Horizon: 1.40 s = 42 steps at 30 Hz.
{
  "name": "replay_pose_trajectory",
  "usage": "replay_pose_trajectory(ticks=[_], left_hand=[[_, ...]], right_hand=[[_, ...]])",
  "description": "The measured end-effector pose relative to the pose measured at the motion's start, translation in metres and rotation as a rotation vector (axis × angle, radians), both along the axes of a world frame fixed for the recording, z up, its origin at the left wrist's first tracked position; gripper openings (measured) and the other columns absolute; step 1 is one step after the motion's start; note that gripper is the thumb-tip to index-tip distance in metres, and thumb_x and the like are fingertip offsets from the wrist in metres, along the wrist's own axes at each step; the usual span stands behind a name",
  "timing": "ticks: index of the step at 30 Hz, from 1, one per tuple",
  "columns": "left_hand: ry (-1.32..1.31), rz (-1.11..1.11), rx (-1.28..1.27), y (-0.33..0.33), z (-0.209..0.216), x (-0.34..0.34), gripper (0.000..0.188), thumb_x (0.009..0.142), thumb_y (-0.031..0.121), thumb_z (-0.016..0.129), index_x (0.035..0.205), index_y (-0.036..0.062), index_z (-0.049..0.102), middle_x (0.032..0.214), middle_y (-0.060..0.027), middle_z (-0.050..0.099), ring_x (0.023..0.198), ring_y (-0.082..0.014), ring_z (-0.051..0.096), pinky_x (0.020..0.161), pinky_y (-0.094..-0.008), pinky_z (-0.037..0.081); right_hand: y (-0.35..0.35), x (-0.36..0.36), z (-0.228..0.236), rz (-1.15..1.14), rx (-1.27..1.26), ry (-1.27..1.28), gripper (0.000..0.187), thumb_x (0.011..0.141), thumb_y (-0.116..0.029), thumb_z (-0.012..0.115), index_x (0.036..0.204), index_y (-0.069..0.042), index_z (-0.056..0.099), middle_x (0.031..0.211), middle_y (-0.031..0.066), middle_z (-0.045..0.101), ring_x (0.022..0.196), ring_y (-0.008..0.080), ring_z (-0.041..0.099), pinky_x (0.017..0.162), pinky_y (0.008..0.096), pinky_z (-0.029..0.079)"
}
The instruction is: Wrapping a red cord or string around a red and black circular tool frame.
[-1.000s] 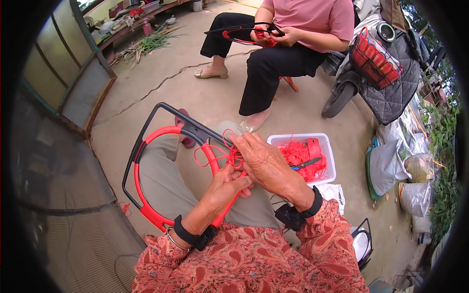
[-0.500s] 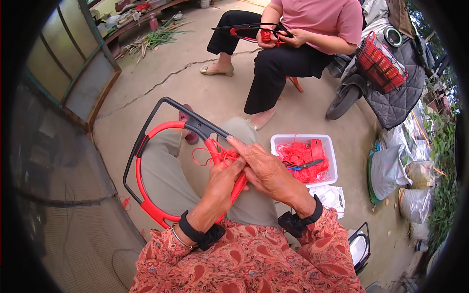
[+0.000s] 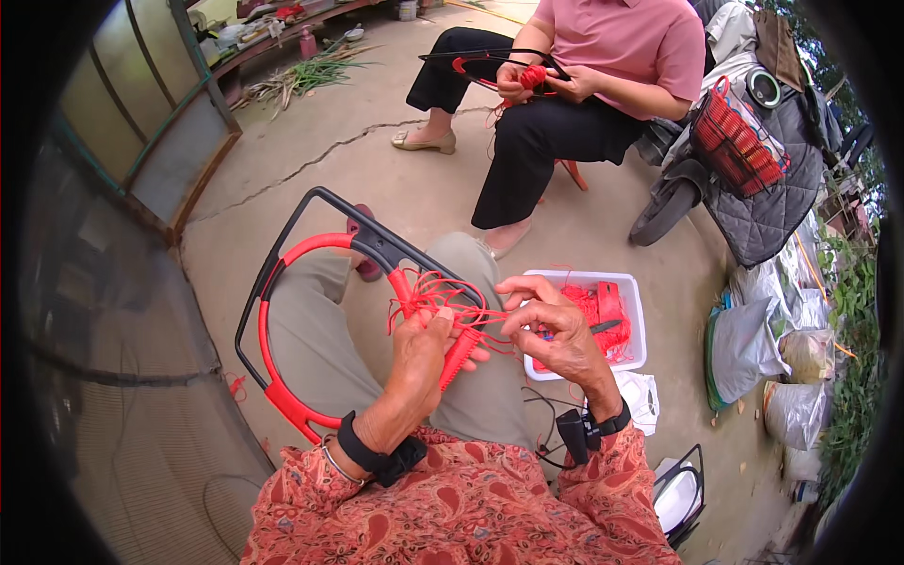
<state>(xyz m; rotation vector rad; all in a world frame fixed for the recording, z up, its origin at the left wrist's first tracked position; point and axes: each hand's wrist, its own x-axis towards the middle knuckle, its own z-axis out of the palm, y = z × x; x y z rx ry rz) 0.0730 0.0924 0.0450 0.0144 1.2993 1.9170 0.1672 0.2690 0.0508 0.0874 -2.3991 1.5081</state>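
Across my lap lies a round frame [image 3: 266,339], its ring wrapped mostly in red, with a black angular outer bar [image 3: 247,311] around the left and far sides. My left hand [image 3: 414,363] is closed round the ring's right side, where tight red wrapping shows. A loose tangle of red cord [image 3: 428,287] springs up from there between finger and thumb. To its right, my right hand [image 3: 560,339] pinches several strands of the cord and draws them out taut from the tangle. Its fingers hover over a white tub [image 3: 641,330].
The tub holds more red cord and scissors [image 3: 607,326]. Facing me, a seated person in a pink top works red cord on a similar frame [image 3: 461,64]. A black-framed white object [image 3: 678,499] stands at right, plastic sacks [image 3: 744,348] beyond. A mesh screen [image 3: 122,424] stands at left.
My right hand has moved right, away from my left hand, pulling cord strands out with it. The tangle has spread wider. The frame stays nearly where it was.
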Motion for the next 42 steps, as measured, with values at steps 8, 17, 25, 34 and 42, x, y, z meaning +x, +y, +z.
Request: replay_pose_trajectory(ticks=[8, 17, 25, 34, 42], left_hand=[[0.038, 0.024, -0.033, -0.003, 0.002, 0.000, 0.027, 0.101, 0.023, 0.038, 0.105, -0.0020, 0.049, 0.092, -0.0165, 0.061, 0.064, -0.0263, 0.066, 0.050, -0.0318, 0.054], [0.082, 0.049, -0.060, -0.002, -0.001, 0.002, 0.026, 0.101, 0.022, 0.039, 0.103, -0.0017, 0.048, 0.086, -0.0163, 0.060, 0.060, -0.0259, 0.065, 0.048, -0.0317, 0.052], [0.052, -0.017, -0.141, -0.003, 0.002, 0.007, 0.021, 0.099, 0.018, 0.042, 0.103, -0.0021, 0.048, 0.081, -0.0140, 0.059, 0.056, -0.0242, 0.063, 0.045, -0.0310, 0.049], [0.085, -0.030, -0.153, -0.003, 0.001, 0.006, 0.017, 0.097, 0.013, 0.044, 0.095, -0.0032, 0.048, 0.072, -0.0125, 0.058, 0.050, -0.0226, 0.061, 0.041, -0.0292, 0.047], [0.088, -0.021, -0.144, -0.004, -0.003, 0.007, 0.016, 0.096, 0.012, 0.046, 0.093, -0.0032, 0.048, 0.067, -0.0117, 0.058, 0.049, -0.0226, 0.061, 0.041, -0.0290, 0.048]], right_hand=[[0.005, 0.023, 0.005, -0.211, -0.036, -0.174, 0.043, 0.073, -0.004, 0.071, 0.115, -0.007, 0.062, 0.105, 0.0084, 0.063, 0.086, 0.0148, 0.060, 0.068, 0.0259, 0.048], [0.032, 0.026, -0.008, 0.040, -0.171, -0.526, 0.019, 0.091, -0.019, 0.059, 0.096, -0.001, 0.062, 0.059, 0.0026, 0.056, 0.056, 0.0131, 0.054, 0.054, 0.0282, 0.043], [0.024, -0.039, -0.016, -0.187, -0.440, -0.173, 0.029, 0.098, -0.027, 0.051, 0.099, -0.001, 0.063, 0.071, 0.0010, 0.060, 0.067, 0.0100, 0.057, 0.063, 0.0246, 0.046], [0.009, -0.023, -0.045, -0.521, 0.077, -0.039, 0.041, 0.085, -0.013, 0.061, 0.123, -0.003, 0.050, 0.112, 0.0147, 0.054, 0.104, 0.0280, 0.055, 0.088, 0.0379, 0.044], [-0.020, 0.020, -0.069, -0.548, -0.329, -0.102, 0.022, 0.083, -0.006, 0.062, 0.104, 0.000, 0.059, 0.087, 0.0042, 0.061, 0.075, 0.0101, 0.055, 0.068, 0.0255, 0.047]])
